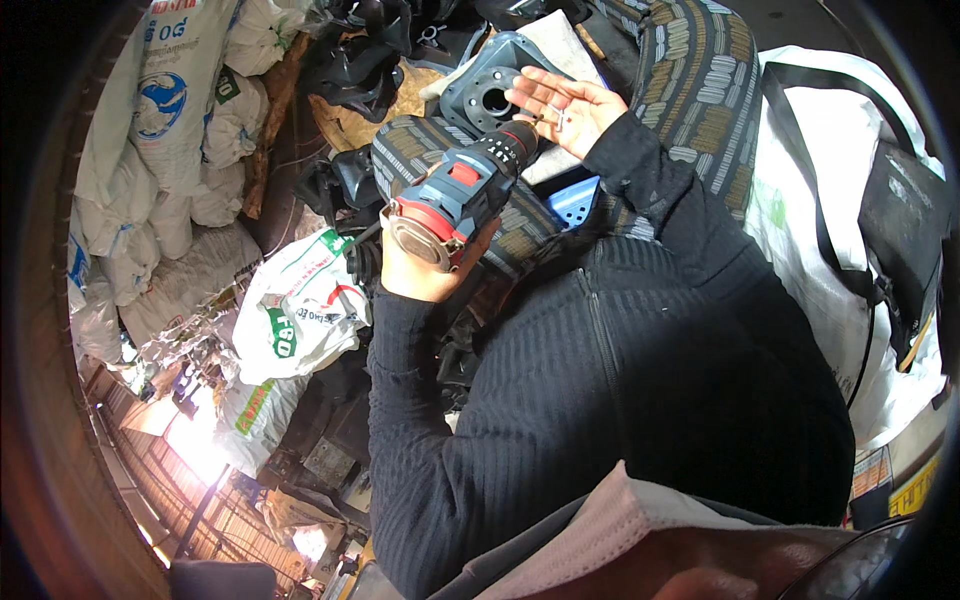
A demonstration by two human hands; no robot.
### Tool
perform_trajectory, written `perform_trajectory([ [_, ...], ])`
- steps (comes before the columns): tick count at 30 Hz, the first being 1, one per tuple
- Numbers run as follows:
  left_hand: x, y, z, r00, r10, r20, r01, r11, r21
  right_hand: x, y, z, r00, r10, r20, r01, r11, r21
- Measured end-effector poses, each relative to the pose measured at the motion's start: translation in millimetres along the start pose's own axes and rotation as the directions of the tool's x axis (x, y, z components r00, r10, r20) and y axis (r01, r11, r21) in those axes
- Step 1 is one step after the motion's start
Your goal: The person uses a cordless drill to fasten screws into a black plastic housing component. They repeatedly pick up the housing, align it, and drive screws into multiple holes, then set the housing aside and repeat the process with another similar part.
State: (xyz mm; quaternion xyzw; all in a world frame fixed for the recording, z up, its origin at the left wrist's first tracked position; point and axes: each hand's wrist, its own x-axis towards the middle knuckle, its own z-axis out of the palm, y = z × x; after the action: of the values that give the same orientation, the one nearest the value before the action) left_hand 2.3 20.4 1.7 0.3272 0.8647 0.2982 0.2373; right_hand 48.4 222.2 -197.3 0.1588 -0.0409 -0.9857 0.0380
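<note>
My left hand (425,272) is wrapped round the handle of a blue and red cordless drill (440,205). Its dark chuck (508,146) points up and right, close to the fingers of my right hand (572,108). That hand is palm up with its fingers stretched out. Small thin pieces, perhaps screws (560,120), lie on the palm. Just beyond the chuck and fingertips is a blue-grey part with a round holed flange (482,88), at my lap. A blue perforated piece (573,204) shows below my right wrist. The drill's tip is hard to make out.
Patterned trousers (690,90) cover my legs. Black moulded parts (365,75) are heaped beyond my left knee. White sacks (170,130) stand at the left, with a printed white bag (305,305) nearer. At the right is a large white bag (820,210) with black straps.
</note>
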Motion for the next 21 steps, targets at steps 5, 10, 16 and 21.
perform_trajectory([
  [5, -21.1, -2.6, 7.1, 1.000, -0.004, 0.008, 0.004, 0.999, 0.036, -11.7, 12.9, 23.2, 0.991, -0.087, -0.102, 0.079, 0.994, -0.079],
  [10, -26.3, -2.7, 3.4, 0.999, 0.042, -0.029, -0.037, 0.989, 0.144, -8.5, 16.9, 10.4, 0.984, -0.029, 0.174, 0.021, 0.999, 0.049],
  [16, -31.9, -6.3, -11.9, 0.999, -0.006, -0.036, 0.011, 0.991, 0.135, -17.9, 17.1, 4.3, 0.986, 0.167, -0.009, -0.160, 0.925, -0.345],
  [21, -36.7, -10.6, -12.2, 0.999, -0.030, -0.043, 0.036, 0.987, 0.154, -16.5, 19.6, 5.0, 0.986, 0.112, -0.124, -0.158, 0.862, -0.481],
])
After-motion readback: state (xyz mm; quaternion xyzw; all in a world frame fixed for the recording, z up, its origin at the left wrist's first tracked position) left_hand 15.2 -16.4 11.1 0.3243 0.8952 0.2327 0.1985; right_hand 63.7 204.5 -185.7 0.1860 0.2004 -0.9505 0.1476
